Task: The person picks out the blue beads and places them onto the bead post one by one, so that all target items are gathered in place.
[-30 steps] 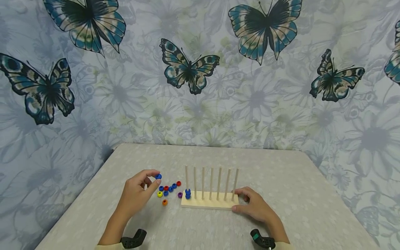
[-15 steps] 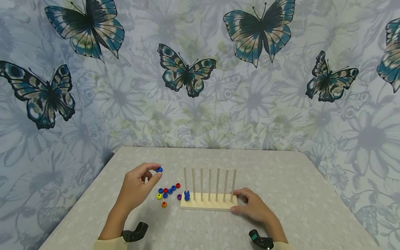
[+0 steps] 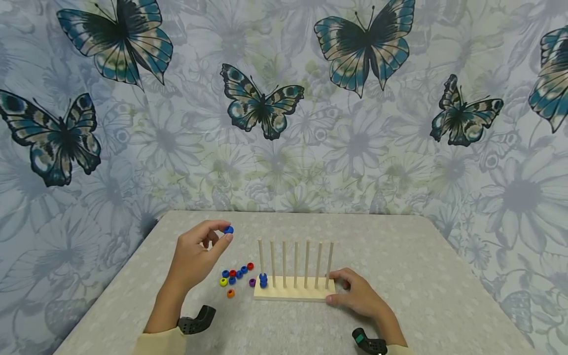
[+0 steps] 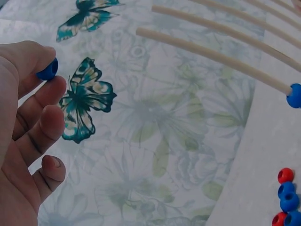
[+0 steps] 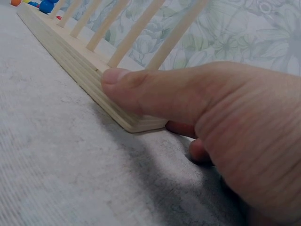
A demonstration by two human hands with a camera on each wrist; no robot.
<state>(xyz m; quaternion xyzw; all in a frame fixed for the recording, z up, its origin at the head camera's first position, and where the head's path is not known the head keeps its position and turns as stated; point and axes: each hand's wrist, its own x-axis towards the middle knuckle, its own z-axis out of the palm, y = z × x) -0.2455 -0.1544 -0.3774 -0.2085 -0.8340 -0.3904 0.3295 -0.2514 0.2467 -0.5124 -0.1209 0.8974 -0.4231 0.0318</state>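
My left hand (image 3: 195, 254) pinches a blue bead (image 3: 228, 230) between thumb and index finger, raised over the table left of the peg board. In the left wrist view the hole of that blue bead (image 4: 48, 70) shows. The wooden peg board (image 3: 295, 295) carries a row of several upright pegs. Blue beads (image 3: 264, 281) are stacked at the foot of its leftmost peg; the other pegs are bare. My right hand (image 3: 357, 293) grips the board's right end, thumb on the front edge, fingers behind. In the right wrist view the thumb presses the board's corner (image 5: 136, 123).
Loose beads lie left of the board: several blue ones (image 3: 239, 274), two red, a yellow bead (image 3: 223, 282), an orange bead (image 3: 230, 293) and a purple bead (image 3: 252, 282) close to the board's left end. A butterfly-patterned wall covering (image 3: 355, 148) stands behind the cloth-covered table (image 3: 435, 296).
My left hand has lifted the blue bead higher and slightly to the right, to about the height of the peg tops. The right hand keeps its grip on the board.
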